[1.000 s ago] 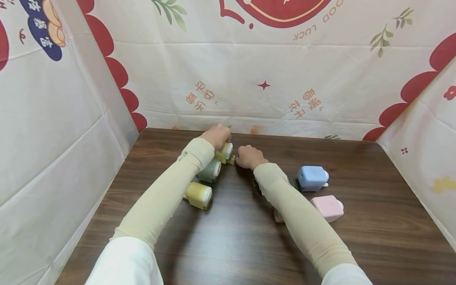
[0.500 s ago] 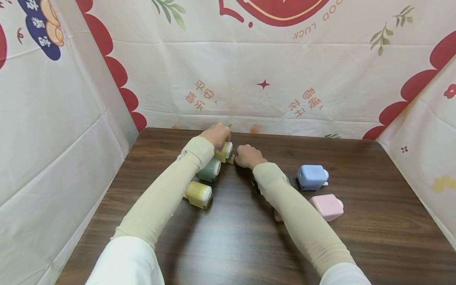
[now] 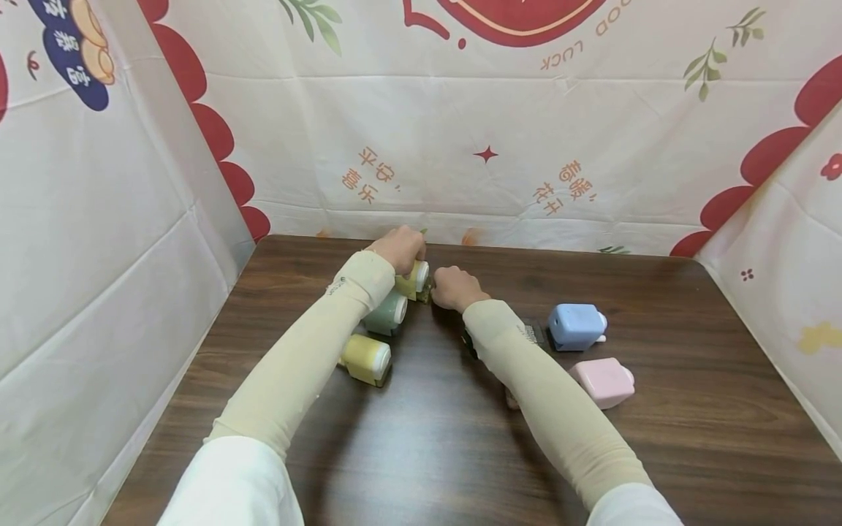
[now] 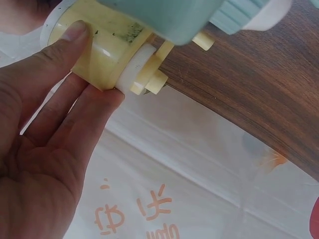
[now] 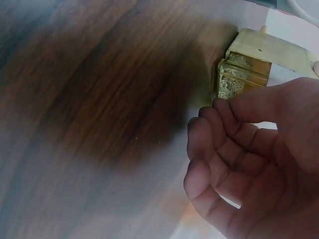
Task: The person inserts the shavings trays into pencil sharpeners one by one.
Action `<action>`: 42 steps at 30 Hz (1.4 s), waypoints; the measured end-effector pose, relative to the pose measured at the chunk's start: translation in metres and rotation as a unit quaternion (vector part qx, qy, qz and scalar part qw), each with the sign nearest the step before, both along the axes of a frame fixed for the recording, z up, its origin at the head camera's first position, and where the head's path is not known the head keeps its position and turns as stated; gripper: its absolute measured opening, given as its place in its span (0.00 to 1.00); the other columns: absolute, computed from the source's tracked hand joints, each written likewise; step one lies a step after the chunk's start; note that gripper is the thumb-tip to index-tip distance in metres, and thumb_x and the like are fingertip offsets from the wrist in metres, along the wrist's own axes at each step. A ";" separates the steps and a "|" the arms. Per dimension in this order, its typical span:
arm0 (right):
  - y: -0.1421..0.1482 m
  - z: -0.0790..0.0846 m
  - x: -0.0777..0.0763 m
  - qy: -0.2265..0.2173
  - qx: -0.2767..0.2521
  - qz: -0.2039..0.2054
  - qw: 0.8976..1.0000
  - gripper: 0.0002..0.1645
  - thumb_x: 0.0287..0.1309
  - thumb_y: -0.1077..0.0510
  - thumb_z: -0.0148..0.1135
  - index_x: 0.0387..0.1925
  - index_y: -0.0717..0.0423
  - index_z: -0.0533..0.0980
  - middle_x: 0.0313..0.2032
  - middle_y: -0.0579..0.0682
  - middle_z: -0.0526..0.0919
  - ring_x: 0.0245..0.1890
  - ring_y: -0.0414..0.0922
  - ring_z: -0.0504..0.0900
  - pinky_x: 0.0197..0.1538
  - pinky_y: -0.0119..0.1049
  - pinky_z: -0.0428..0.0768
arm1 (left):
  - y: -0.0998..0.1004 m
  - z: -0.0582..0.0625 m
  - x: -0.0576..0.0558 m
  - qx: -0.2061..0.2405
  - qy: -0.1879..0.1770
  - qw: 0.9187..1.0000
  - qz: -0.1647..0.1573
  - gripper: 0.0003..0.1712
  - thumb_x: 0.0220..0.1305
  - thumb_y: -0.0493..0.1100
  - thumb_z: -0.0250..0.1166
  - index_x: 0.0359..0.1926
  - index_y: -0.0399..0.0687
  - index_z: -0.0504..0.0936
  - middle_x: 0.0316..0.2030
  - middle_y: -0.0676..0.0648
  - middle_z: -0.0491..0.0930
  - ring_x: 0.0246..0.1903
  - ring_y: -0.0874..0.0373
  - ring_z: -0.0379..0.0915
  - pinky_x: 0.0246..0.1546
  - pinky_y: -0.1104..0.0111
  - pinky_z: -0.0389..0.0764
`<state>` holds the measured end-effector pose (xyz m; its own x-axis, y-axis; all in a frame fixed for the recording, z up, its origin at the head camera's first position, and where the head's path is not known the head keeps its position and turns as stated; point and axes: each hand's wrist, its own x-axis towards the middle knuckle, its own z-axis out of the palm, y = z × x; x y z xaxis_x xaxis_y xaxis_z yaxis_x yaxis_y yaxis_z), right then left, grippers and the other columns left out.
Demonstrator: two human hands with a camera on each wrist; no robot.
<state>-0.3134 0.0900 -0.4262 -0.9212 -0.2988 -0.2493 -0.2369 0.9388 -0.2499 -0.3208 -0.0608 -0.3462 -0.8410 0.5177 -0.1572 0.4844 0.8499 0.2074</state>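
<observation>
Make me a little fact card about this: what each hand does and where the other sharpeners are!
Left hand: holds a yellow sharpener
Right hand: curled fingers at its see-through drawer; pinch unclear
Drawer: partly out, with what look like shavings
Person's left: green sharpener, second yellow sharpener
Person's right: blue sharpener, pink sharpener
Table: brown, wood-grained

“LUCK” (image 3: 555,61), “平安喜乐” (image 3: 384,173), “春暖花开” (image 3: 569,172), all on white cloth (image 3: 447,131)

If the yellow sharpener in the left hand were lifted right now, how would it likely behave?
The yellow sharpener is probably stiff: its shell shows no dent under the left hand. Its glossy surface could be somewhat slippery. The see-through drawer appears to contain loose shavings, so tilting might spill some.
</observation>
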 end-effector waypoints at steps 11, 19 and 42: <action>-0.005 -0.003 0.000 0.005 -0.005 -0.003 1.000 0.13 0.66 0.60 0.51 0.23 0.54 0.70 0.24 0.52 0.75 0.22 0.47 0.70 0.26 0.41 0.69 | 0.001 -0.002 -0.002 -0.001 0.011 1.000 -0.007 0.16 0.53 0.24 0.68 0.39 0.44 0.89 0.47 0.44 0.85 0.35 0.57 0.76 0.30 0.69 0.74; -0.009 -0.002 0.001 -0.003 -0.014 -0.007 1.000 0.11 0.67 0.58 0.51 0.29 0.56 0.74 0.28 0.54 0.78 0.24 0.48 0.72 0.29 0.43 0.70 | 0.000 -0.003 -0.004 -0.002 0.005 1.000 -0.004 0.15 0.54 0.26 0.70 0.41 0.45 0.89 0.45 0.45 0.86 0.40 0.53 0.82 0.35 0.67 0.82; 0.006 0.043 0.028 0.004 -0.037 0.060 0.997 0.15 0.70 0.51 0.54 0.29 0.53 0.77 0.20 0.46 0.70 0.19 0.42 0.68 0.25 0.38 0.68 | -0.003 -0.007 0.003 0.003 0.021 1.000 0.001 0.19 0.57 0.27 0.68 0.50 0.42 0.85 0.52 0.42 0.83 0.51 0.48 0.79 0.46 0.63 0.82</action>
